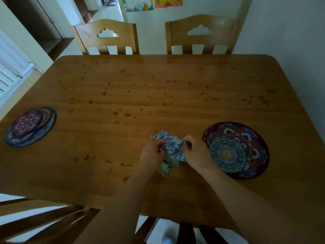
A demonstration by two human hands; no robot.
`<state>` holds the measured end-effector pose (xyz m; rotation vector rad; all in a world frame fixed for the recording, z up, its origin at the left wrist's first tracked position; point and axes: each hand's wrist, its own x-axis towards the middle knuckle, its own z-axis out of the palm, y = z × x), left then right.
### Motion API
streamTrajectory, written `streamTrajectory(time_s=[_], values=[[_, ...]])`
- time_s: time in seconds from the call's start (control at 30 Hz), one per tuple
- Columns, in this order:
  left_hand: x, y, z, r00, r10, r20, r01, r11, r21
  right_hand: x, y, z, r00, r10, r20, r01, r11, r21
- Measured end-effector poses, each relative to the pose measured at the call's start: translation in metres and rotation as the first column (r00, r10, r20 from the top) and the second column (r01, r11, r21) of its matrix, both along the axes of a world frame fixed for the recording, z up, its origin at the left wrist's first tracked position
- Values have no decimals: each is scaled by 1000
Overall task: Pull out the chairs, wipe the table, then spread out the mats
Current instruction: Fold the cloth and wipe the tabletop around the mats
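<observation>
A wooden table (158,81) fills the view, speckled with many reddish-brown spots. A crumpled blue-and-white patterned cloth (171,148) is bunched between both hands just above the near middle of the table. My left hand (151,154) grips its left side and my right hand (195,152) grips its right side. A stack of round mandala mats (30,127) lies at the left edge. Two more round mats (237,150), a smaller blue one on a larger dark one, lie right of my right hand.
Two wooden chairs, one at the far left (107,37) and one at the far right (200,35), stand against the table's far side. Another chair back (35,224) shows at the near left corner. A white wall runs along the right, a radiator (10,67) at the left.
</observation>
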<state>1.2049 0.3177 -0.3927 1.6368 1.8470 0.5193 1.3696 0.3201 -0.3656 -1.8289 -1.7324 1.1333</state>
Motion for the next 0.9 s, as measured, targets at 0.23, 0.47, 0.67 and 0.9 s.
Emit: streamTrajectory(time_s=[0.23,0.47,0.67,0.9], values=[[0,6,59,972,20,233,-27,999,26,0,18,45,739,-381,-555,210,914,-348],[-4,16,96,918,109,381,-146,987,69,2,20,76,898,55,-437,-101,991,-83],[-15,15,124,928,-16,373,-115,938,327,-2,33,89,917,191,-351,-33,912,408],[-44,-24,83,990,-134,36,138,962,-237,16,-4,41,777,629,11,-615,763,-198]])
